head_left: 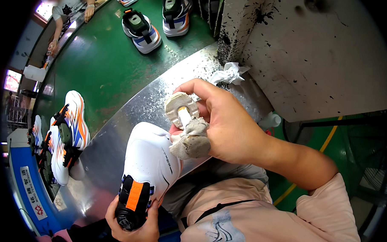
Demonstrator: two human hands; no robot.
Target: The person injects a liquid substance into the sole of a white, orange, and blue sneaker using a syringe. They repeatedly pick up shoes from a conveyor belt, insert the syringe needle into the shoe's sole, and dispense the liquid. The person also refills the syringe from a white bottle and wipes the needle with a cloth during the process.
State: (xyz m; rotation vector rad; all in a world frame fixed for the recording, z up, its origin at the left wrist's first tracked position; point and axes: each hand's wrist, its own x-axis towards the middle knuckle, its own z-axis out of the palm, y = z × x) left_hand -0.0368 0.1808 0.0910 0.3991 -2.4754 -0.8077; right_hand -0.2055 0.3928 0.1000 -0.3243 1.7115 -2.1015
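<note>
A white sneaker with an orange pull strip and black collar is tilted at the metal edge, toe away from me. My left hand grips it round the black heel end, fingers wrapped on both sides. Above its right side, my right hand is closed on a grubby grey-beige lump. This lump has two rounded ends joined by a narrow white and yellowish middle. Its lower end overlaps the shoe's side in view; I cannot tell whether they touch.
Several similar sneakers stand on the green surface, at left and far side. A crumpled white tissue lies on the metal ledge by a paint-spotted panel. Another person works at far left.
</note>
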